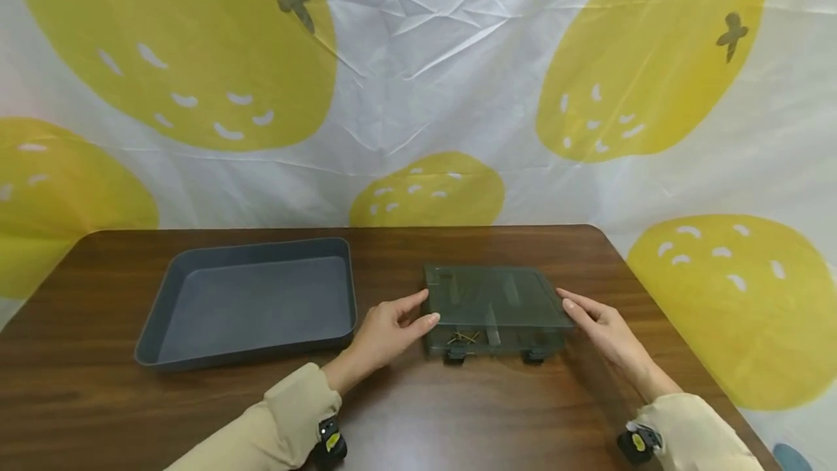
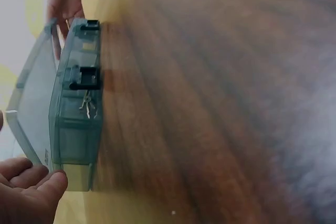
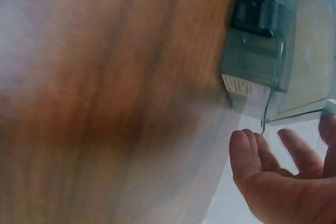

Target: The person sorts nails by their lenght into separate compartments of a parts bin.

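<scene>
A translucent grey-green storage box [image 1: 458, 347] with two black latches [image 1: 533, 357] stands on the table. Its lid [image 1: 484, 293] is raised at the front and slants above the base. My left hand [image 1: 386, 329] holds the lid's left side, thumb near the front corner and index finger farther back. At the opposite side my right hand [image 1: 608, 329] has its thumb and index finger on the lid's edge. Several thin brass-coloured screws [image 1: 463, 338] lie in the front left compartment. A wall divides it from the compartment to the right.
A dark grey rectangular tray [image 1: 261, 304] sits to the left of the box, near my left forearm. The brown wooden table [image 1: 418, 420] ends at the back against a white cloth [image 1: 425, 93] printed with yellow fruit.
</scene>
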`<state>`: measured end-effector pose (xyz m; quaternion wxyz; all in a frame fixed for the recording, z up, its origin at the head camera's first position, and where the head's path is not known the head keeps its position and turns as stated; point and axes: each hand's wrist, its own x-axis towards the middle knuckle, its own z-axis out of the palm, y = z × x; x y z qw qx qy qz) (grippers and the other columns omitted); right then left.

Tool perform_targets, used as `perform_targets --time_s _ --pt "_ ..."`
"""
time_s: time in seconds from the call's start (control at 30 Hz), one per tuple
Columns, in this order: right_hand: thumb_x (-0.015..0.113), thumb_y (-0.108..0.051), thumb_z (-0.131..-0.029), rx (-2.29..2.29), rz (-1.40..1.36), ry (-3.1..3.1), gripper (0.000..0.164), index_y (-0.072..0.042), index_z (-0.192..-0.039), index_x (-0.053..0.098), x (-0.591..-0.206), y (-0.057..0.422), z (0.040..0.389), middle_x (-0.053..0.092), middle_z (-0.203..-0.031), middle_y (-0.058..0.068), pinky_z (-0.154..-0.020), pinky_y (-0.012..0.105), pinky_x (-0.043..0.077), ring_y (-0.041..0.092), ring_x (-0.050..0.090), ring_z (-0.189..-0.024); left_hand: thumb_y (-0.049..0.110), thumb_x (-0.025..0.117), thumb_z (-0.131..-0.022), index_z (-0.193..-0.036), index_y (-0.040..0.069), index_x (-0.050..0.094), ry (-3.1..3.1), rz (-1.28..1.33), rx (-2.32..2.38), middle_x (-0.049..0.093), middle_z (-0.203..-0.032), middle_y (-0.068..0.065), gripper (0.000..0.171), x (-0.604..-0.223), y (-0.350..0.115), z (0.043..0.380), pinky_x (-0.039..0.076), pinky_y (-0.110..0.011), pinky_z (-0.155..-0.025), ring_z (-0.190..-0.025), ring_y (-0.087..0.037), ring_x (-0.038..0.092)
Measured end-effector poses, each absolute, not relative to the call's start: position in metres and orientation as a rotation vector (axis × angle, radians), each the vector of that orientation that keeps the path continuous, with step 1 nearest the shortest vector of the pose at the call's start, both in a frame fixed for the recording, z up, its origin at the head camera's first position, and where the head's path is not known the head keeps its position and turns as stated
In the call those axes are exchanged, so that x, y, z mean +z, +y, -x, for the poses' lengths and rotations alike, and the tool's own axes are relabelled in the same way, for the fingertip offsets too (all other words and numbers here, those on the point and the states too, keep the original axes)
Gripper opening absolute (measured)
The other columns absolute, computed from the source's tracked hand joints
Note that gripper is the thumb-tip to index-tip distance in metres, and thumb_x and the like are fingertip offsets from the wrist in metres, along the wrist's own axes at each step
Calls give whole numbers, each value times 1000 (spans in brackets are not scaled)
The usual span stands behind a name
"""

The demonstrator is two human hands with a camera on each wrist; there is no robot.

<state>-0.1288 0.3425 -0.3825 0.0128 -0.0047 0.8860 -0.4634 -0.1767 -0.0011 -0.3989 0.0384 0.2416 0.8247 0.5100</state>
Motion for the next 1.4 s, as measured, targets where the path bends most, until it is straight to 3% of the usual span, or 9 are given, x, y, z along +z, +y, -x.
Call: perform_targets --time_s 0.13,0.27,0.53,0.67,0.77,0.83,1.0,1.2,1.4 --pt "44 -28 -100 -1463 -2 2778 52 5 -140 37 -384 340 125 39 -142 27 -77 23 49 -7 50 -95 31 62 -91 -133 4 53 2540 -766 1551 56 -130 -13 51 -401 -1 173 51 -40 -85 -110 -28 60" --pt "47 -23 -99 -1472 30 2763 51 8 -139 37 -386 338 123 38 -141 30 -76 21 50 -16 46 -94 29 64 -89 -131 0 53 2550 -768 1553 55 -129 -17 52 -404 0 170 51 -40 -85 -109 -29 60" --pt "49 -20 -98 -1482 44 2727 51 9 -138 38 -390 336 120 37 -141 31 -78 21 51 -17 47 -96 25 67 -87 -129 -3 54 2592 -771 1563 58 -124 -19 52 -410 1 165 51 -40 -85 -107 -30 61" --pt "49 -22 -99 -1480 40 2714 51 8 -139 37 -391 336 118 36 -142 30 -81 26 52 11 52 -116 23 67 -87 -129 -2 54 2583 -767 1603 59 -123 -20 51 -414 3 163 52 -39 -82 -104 -29 63" --pt "48 -25 -99 -1482 32 2704 53 7 -140 36 -392 337 116 34 -143 29 -82 28 52 33 40 -126 21 67 -87 -129 -3 53 2557 -782 1639 57 -125 -21 50 -416 5 162 52 -38 -82 -105 -29 63" --pt "48 -26 -99 -1485 24 2702 53 6 -140 37 -393 337 115 34 -144 28 -83 28 52 27 42 -126 19 66 -88 -129 -4 53 2548 -793 1654 56 -126 -21 50 -417 6 162 52 -37 -82 -105 -29 62" --pt "50 -22 -98 -1459 42 2744 51 7 -138 40 -395 337 115 38 -141 29 -79 28 53 -5 49 -110 18 67 -87 -129 -5 53 2558 -793 1642 55 -126 -22 49 -418 6 160 52 -36 -82 -104 -29 63" --pt "48 -21 -99 -1382 79 2810 49 8 -137 40 -396 337 115 40 -139 30 -75 28 53 19 55 -112 15 66 -87 -129 -7 52 2556 -795 1645 55 -126 -23 49 -420 8 161 52 -36 -82 -104 -30 63" --pt "50 -17 -98 -1365 95 2848 47 9 -136 41 -396 337 116 43 -135 31 -72 26 53 -4 58 -90 15 66 -87 -128 -7 52 2562 -809 1649 55 -126 -23 49 -419 8 162 52 -36 -81 -104 -30 63"
